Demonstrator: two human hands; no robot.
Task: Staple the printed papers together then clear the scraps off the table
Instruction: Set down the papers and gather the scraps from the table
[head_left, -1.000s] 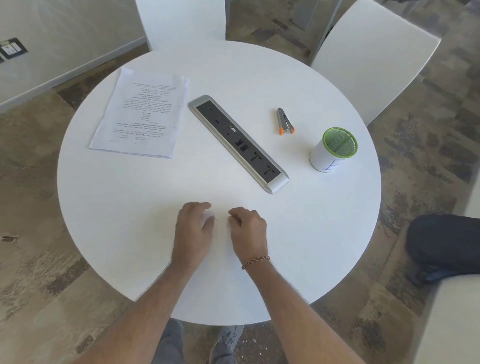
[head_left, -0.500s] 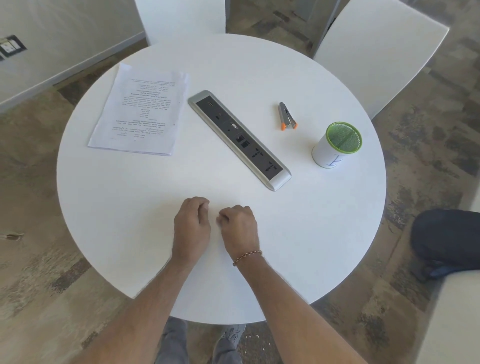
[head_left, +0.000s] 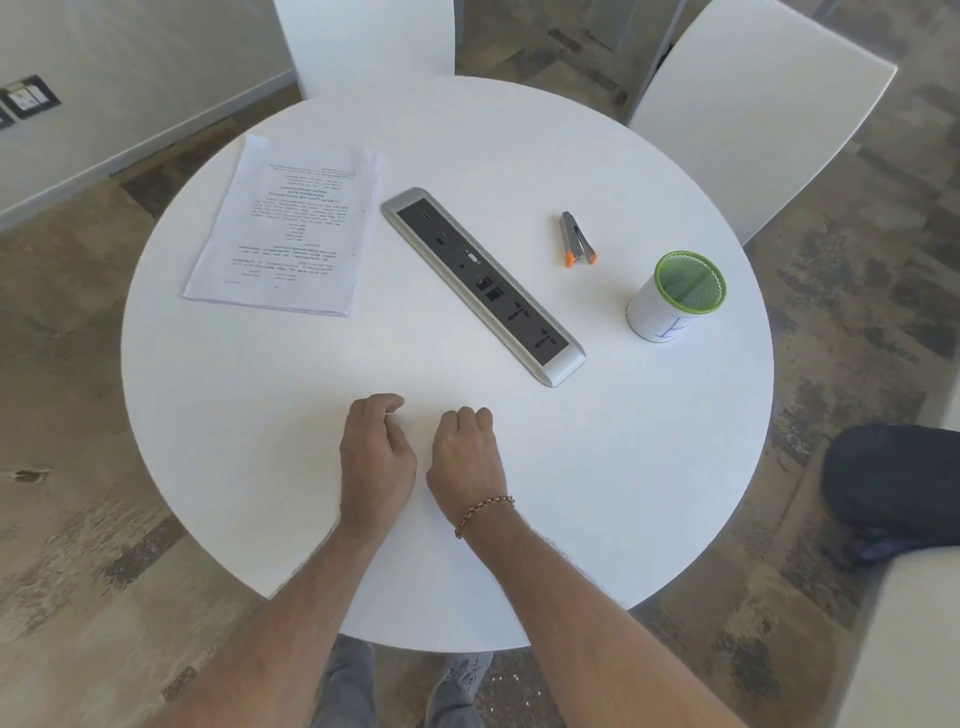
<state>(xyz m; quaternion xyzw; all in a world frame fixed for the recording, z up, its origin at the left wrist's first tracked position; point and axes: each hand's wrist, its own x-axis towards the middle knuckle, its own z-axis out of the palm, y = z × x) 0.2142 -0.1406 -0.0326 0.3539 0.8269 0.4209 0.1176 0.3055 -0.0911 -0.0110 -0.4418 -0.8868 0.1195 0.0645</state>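
Note:
The stack of printed papers (head_left: 283, 228) lies flat at the table's far left. A grey stapler with orange tips (head_left: 575, 240) rests at the far right, away from both hands. My left hand (head_left: 376, 452) is near the front middle of the round white table (head_left: 249, 415), fingers curled, with a small white paper scrap (head_left: 390, 413) showing at its fingertips. My right hand (head_left: 467, 452) sits just beside it, knuckles up and fingers closed. Whatever is inside that fist is hidden. White scraps are hard to make out against the white top.
A silver and black power socket strip (head_left: 483, 286) runs diagonally across the table's middle. A white cup with a green mesh rim (head_left: 670, 301) stands at the right. White chairs (head_left: 753, 104) (head_left: 363, 36) stand behind the table. A dark bag (head_left: 893, 483) lies on the floor at the right.
Both hands closed from spread fingers into fists, drew together, and have now moved slightly apart. The left hand turned outward, showing a white scrap at its fingertips.

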